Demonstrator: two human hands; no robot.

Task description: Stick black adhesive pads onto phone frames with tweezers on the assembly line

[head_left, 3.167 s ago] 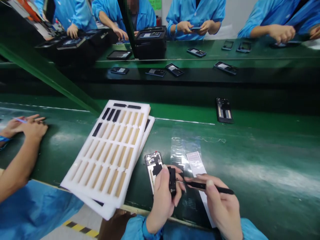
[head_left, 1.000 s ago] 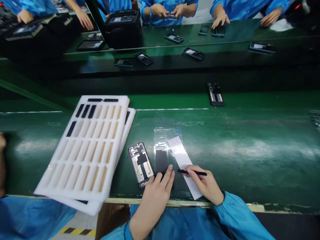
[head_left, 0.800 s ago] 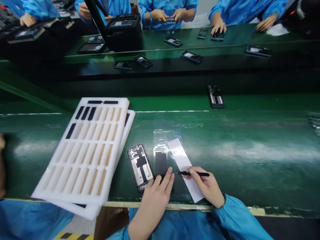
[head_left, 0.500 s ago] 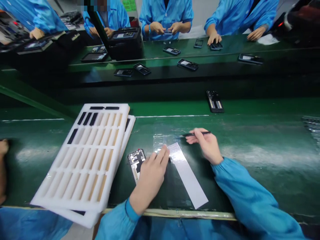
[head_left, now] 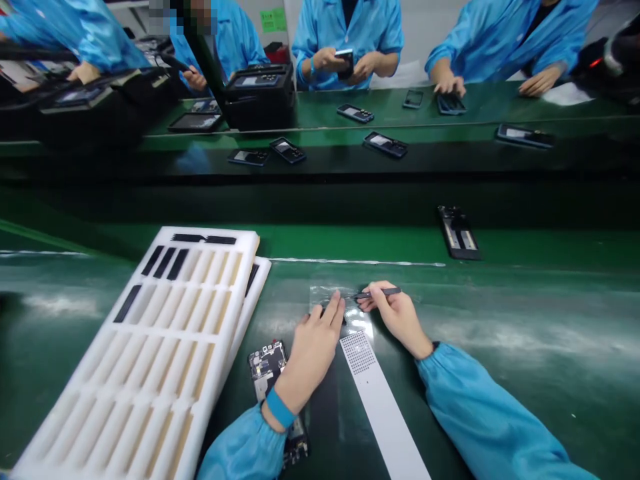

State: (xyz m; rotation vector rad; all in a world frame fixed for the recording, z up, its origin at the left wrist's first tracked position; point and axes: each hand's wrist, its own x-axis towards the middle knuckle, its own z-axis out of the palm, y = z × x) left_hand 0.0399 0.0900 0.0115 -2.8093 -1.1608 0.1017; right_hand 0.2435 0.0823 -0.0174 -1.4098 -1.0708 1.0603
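My left hand lies on the green bench with fingers stretched out, fingertips pressing the far end of a clear plastic film. My right hand pinches black tweezers whose tip points left at that film end. A long white strip with a dotted patch runs from between my hands toward me. An open phone chassis with bare circuit parts lies under my left wrist, partly hidden by the sleeve.
Two stacked white foam trays with slots of tan and black strips sit at left. Another open phone chassis lies on the belt at right. Across the far bench, several people in blue coats handle phones beside a black box.
Both hands have reached away from me to the far end of the film. The view tilted down, so the trays and chassis sit nearer the bottom edge.
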